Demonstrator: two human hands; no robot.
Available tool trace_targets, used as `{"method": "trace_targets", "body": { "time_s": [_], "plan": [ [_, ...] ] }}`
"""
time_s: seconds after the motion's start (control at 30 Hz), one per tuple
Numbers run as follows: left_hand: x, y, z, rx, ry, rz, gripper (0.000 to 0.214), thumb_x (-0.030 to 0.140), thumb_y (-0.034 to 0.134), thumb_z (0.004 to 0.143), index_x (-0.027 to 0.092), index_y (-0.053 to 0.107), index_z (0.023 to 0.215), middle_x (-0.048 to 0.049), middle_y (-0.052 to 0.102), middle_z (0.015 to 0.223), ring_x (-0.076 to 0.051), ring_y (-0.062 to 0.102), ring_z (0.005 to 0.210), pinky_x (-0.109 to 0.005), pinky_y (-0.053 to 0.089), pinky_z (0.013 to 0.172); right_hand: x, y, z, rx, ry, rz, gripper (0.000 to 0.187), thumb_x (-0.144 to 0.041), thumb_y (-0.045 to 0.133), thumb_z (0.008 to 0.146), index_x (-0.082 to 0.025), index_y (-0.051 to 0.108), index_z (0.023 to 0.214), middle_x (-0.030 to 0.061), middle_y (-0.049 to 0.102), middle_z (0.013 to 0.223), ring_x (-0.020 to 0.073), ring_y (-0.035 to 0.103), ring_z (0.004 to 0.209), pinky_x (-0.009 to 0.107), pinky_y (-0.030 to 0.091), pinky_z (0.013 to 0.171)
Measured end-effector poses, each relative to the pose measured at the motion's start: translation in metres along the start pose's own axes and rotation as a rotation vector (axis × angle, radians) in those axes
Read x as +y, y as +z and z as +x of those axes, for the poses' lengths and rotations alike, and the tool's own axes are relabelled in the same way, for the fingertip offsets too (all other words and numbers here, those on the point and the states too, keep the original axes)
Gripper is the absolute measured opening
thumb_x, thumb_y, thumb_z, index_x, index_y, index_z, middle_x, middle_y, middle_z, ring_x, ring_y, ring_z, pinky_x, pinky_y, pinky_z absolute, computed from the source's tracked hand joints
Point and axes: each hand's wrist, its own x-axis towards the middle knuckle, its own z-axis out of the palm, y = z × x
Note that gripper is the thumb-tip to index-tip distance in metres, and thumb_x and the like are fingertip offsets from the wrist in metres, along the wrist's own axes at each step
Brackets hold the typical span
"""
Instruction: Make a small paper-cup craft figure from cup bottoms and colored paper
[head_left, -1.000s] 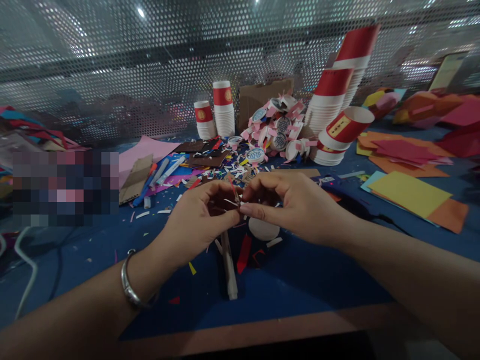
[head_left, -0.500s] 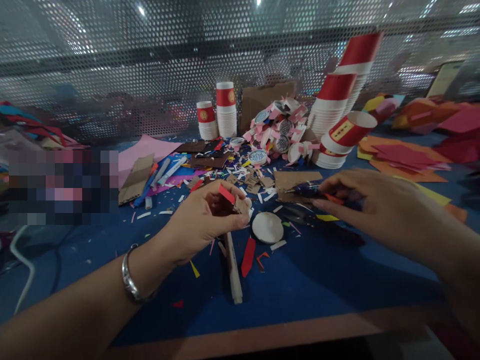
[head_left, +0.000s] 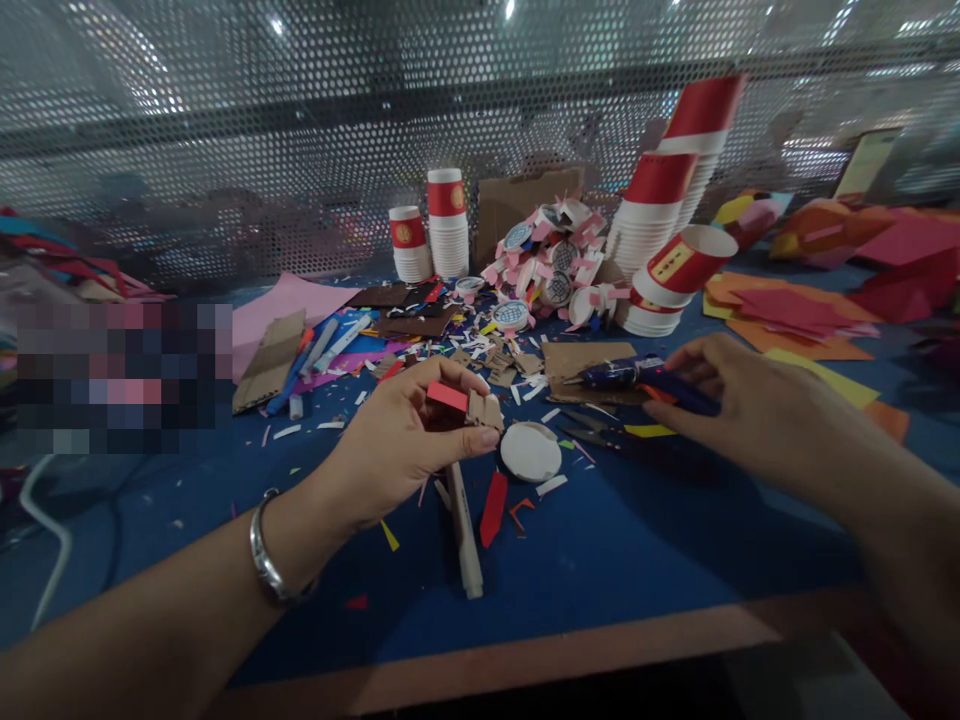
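My left hand (head_left: 405, 440) is closed in a pinch on a small craft piece (head_left: 465, 404) made of brown cardboard with a red paper strip, held above the blue table. My right hand (head_left: 739, 405) has reached to the right and its fingers curl round a dark blue glue gun (head_left: 626, 375) lying on a cardboard sheet (head_left: 581, 357). Between the hands lie a white round disc (head_left: 530, 451), a white glue stick (head_left: 466, 535) and a red paper sliver (head_left: 493, 507).
Stacks of red-and-white paper cups (head_left: 448, 220) and a taller leaning stack (head_left: 667, 190) stand at the back before a perforated metal screen. A heap of finished cup pieces (head_left: 555, 255), paper scraps, and coloured paper sheets (head_left: 795, 315) cover the table. A cable (head_left: 52, 540) lies at left.
My right hand left the craft piece and moved right to the glue gun, closing round it. My left hand stayed, still pinching the piece.
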Motion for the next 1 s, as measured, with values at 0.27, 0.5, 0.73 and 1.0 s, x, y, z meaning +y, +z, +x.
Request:
{"method": "trace_targets", "body": {
  "time_s": [0.27,0.5,0.73,1.0],
  "plan": [
    [0.001,0.000,-0.001,0.010,0.027,0.138,0.033,0.019,0.084,0.072,0.019,0.063,0.097,0.0020,0.071,0.085,-0.014,0.068,0.077,-0.026,0.052,0.069,-0.029,-0.015,-0.005,0.133,0.017,0.044,0.036,-0.056,0.069,0.076,-0.025,0.061,0.094,0.0031,0.070,0.086,0.0212,0.062,0.066,0.033,0.044,0.061],
    [0.002,0.003,0.000,-0.002,0.035,0.188,0.030,0.021,0.084,0.073,0.019,0.063,0.096,0.0008,0.071,0.087,-0.015,0.067,0.079,-0.027,0.052,0.072,-0.042,-0.015,-0.012,0.233,-0.152,0.141,0.026,-0.042,0.071,0.077,-0.024,0.059,0.092,0.0039,0.069,0.090,0.0228,0.067,0.073,0.034,0.050,0.068],
    [-0.001,0.004,0.000,-0.024,0.023,0.182,0.033,0.024,0.084,0.071,0.019,0.064,0.097,0.0006,0.068,0.086,-0.016,0.064,0.078,-0.029,0.052,0.074,-0.044,-0.014,-0.015,0.271,-0.270,0.139,0.021,-0.040,0.070,0.082,-0.025,0.058,0.092,0.0022,0.065,0.090,0.0217,0.065,0.077,0.034,0.052,0.071],
    [-0.001,0.005,0.001,-0.052,0.004,0.112,0.033,0.022,0.085,0.071,0.019,0.063,0.094,0.0038,0.064,0.080,-0.012,0.059,0.072,-0.024,0.048,0.068,-0.048,-0.017,-0.017,0.219,-0.297,0.131,0.017,-0.031,0.067,0.085,-0.027,0.051,0.088,0.0035,0.062,0.090,0.0260,0.062,0.079,0.040,0.049,0.072]
  ]
}}
